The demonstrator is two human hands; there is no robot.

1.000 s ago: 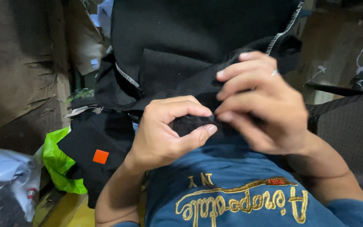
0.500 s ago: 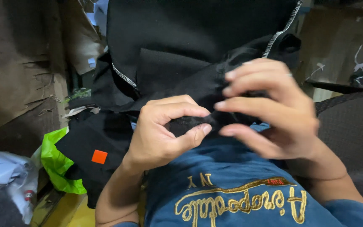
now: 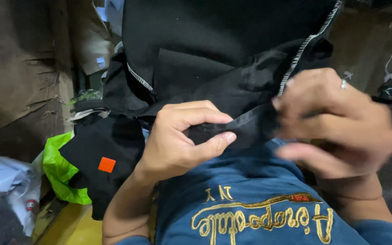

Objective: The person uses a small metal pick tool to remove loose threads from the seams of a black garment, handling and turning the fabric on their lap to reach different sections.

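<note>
Pinching a narrow strip of the black fabric (image 3: 232, 81) at centre frame, the left hand (image 3: 178, 140) grips it thumb to forefinger; the blurred right hand (image 3: 336, 122) clasps its other end. Soft and limp, it seems best held by its stitched edges. A green bag (image 3: 57, 170) lies lower left.

**A cluttered garment workshop**

This looks like a small sewing or clothing workroom. Cut pieces of black woven fabric with white overlock stitching along the edges (image 3: 214, 59) are heaped in front of the worker. 1 folded black piece carrying a small orange square tag (image 3: 106, 164) lies on a crumpled lime-green plastic bag (image 3: 60, 170). Worn brown cardboard sheets (image 3: 19, 81) and a clear plastic bag of bundled cloth (image 3: 3, 195) crowd the left side.
</note>
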